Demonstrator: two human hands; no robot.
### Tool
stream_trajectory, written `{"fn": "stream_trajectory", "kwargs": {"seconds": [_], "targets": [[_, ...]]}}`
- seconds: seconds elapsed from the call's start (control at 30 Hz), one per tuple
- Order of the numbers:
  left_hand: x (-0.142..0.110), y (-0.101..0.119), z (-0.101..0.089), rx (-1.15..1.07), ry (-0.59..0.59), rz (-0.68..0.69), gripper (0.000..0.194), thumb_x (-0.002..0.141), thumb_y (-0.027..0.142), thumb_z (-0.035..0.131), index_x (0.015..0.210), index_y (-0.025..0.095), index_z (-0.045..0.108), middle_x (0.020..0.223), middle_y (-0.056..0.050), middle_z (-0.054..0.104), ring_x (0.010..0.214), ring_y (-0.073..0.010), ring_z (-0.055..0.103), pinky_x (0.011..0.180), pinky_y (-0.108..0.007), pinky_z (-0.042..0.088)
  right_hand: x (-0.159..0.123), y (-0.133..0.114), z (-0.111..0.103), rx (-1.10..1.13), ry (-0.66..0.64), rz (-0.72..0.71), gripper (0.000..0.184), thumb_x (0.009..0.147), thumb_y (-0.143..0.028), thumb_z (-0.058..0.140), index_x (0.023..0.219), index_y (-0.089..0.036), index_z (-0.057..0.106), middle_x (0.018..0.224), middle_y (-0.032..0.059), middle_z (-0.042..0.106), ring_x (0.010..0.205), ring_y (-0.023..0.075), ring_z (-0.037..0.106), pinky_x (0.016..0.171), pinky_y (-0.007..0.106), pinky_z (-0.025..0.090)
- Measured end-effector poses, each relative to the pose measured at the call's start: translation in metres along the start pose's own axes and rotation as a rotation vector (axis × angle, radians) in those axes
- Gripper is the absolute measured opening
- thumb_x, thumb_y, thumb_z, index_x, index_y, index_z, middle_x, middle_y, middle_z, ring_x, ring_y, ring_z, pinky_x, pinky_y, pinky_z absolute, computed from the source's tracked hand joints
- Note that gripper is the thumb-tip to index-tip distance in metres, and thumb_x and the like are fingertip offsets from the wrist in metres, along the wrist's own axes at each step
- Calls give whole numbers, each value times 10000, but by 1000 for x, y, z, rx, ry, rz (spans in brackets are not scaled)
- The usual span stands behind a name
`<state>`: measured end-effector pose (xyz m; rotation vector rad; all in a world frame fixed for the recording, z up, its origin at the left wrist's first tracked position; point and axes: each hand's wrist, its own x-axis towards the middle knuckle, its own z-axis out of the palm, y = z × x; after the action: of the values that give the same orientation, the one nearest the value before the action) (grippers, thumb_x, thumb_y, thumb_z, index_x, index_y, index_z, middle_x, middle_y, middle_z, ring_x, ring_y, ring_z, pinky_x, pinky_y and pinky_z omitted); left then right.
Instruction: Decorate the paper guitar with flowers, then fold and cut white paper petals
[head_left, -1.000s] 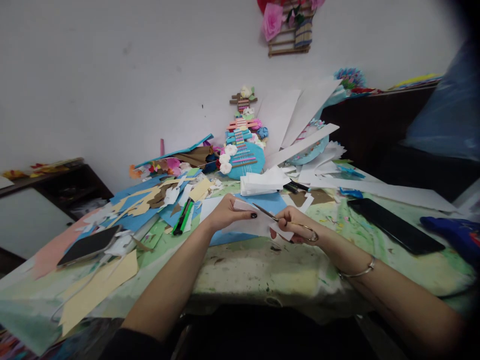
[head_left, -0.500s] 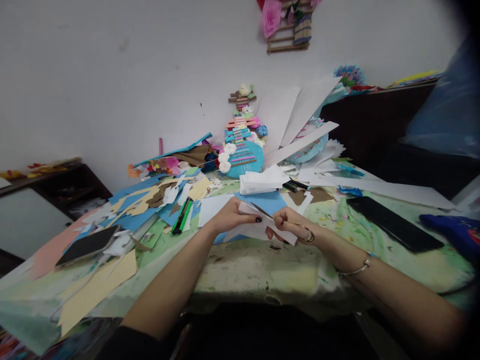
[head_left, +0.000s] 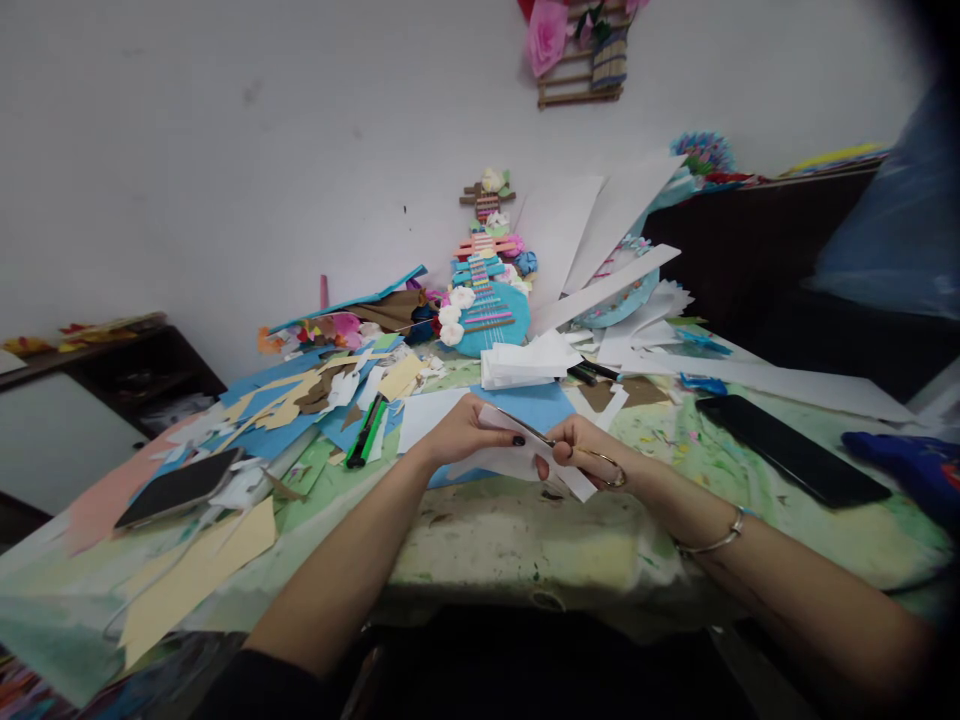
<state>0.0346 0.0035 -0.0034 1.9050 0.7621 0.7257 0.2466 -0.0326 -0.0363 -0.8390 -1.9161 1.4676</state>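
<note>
Between my hands, above the front of the table, is a piece of white paper [head_left: 517, 460]. My left hand [head_left: 466, 432] is closed on its left part, thumb on top. In my right hand [head_left: 581, 443] is a pair of scissors [head_left: 611, 468], fingers wrapped at the handles. The blades lie along the paper's upper edge and point toward my left thumb; they look nearly closed. A strip of the paper hangs down below my right fingers. Under the hands lies a blue sheet [head_left: 540, 403], and just behind it a stack of folded white paper [head_left: 525, 362].
A green utility knife [head_left: 366, 432] lies left of my hands among paper scraps [head_left: 300, 392]. One black phone [head_left: 791, 450] is at right, another dark phone [head_left: 180, 488] at left. Black pens [head_left: 592, 372] lie behind my right hand. A turquoise flower-decorated craft [head_left: 495, 320] leans on the wall.
The scissor blades have closed along the paper's edge, and my right fingers have drawn in. The strip end now hangs lower. My left hand keeps its hold.
</note>
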Motion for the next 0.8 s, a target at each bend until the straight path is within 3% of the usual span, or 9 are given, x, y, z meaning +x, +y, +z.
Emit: {"fn": "stream_trajectory", "kwargs": {"seconds": [0.3, 0.5, 0.8], "targets": [[-1, -2, 4, 1, -125, 10, 283, 692, 366, 696, 752, 92, 728, 705, -58, 692, 616, -135, 589, 562, -210, 454, 1, -7, 6, 102, 35, 76, 680, 552, -759, 601, 671, -90, 601, 366, -64, 387, 264, 24, 271, 249, 163, 204], [1, -3, 7, 2, -106, 16, 266, 679, 350, 708, 747, 93, 718, 679, -42, 685, 599, -125, 583, 573, -209, 454, 1, -1, 5, 73, 28, 56, 620, 644, -705, 576, 679, -88, 621, 309, -65, 355, 244, 40, 289, 247, 154, 197], [1, -3, 9, -39, -103, 29, 200, 659, 294, 723, 652, 99, 680, 610, -11, 641, 542, -90, 523, 536, -188, 424, 2, 0, 5, 111, 27, 77, 687, 546, -767, 600, 643, -87, 595, 297, -62, 359, 229, 39, 267, 232, 159, 161]]}}
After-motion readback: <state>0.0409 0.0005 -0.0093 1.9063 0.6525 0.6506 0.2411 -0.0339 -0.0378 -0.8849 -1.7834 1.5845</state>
